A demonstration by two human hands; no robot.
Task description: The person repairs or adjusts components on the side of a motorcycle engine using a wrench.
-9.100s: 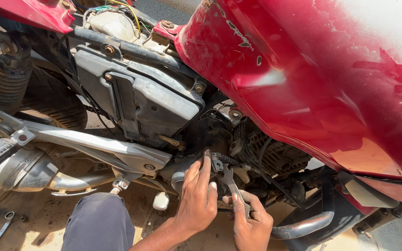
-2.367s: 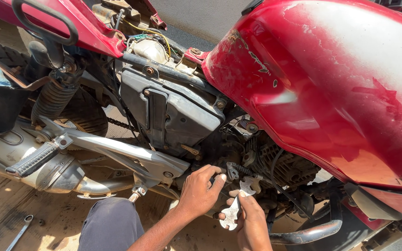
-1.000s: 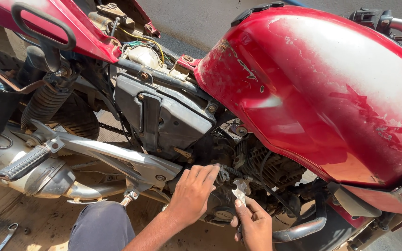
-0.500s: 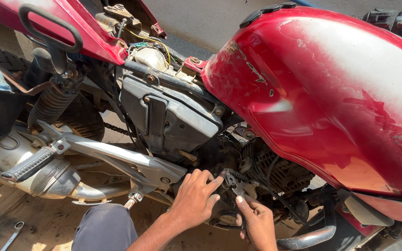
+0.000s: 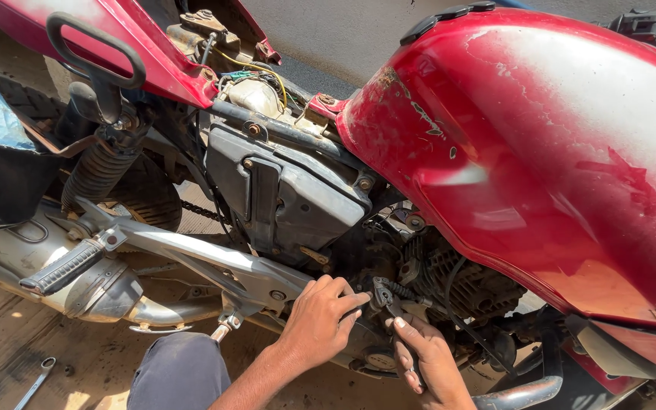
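I look down at the side of a red motorcycle. My right hand point(image 5: 428, 363) grips a metal spanner point(image 5: 386, 298) whose head sits on a fitting low on the dark engine point(image 5: 449, 277), just below the red fuel tank point(image 5: 540, 152). My left hand point(image 5: 319, 323) rests on the engine casing right beside it. Its fingers are bent and its fingertips reach towards the spanner's head. The spanner's shaft is mostly hidden under my right fingers.
A grey side box point(image 5: 290, 193) sits above my left hand, with a silver frame bracket and footpeg point(image 5: 66, 266) to the left. The exhaust silencer point(image 5: 55, 285) and rear shock spring point(image 5: 96, 171) lie further left. Another spanner point(image 5: 36, 383) lies on the ground. My knee point(image 5: 180, 372) is at the bottom.
My view has shifted slightly. My right hand has turned the spanner so its handle now points down under my palm. My left hand stays at the same spot on the engine.
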